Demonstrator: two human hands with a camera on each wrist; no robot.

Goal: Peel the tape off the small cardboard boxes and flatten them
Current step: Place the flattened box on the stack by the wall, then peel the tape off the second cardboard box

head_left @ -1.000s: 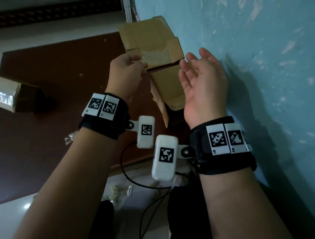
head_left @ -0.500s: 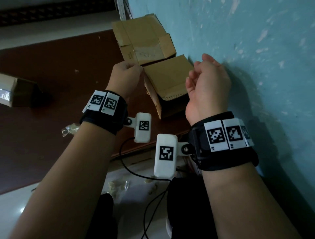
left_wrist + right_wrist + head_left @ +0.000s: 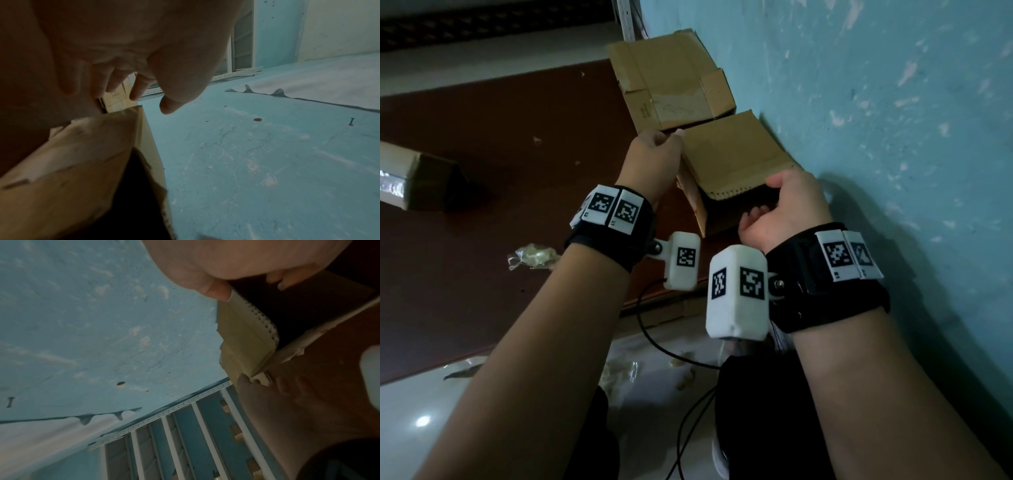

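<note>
Right hand: near right, by the teal wall; we pinch the perforated near edge of the open box, thumb on top, fingers curled under
Left hand: we curl our fingers round the box's far left corner
Progress: this box looks open but not flat; we judge pressing it down is left
Far: flattened box, matte brown cardboard with torn patches
Left: taped box, glossy tape, untouched
Scraps: crumpled clear tape on the brown mat
</note>
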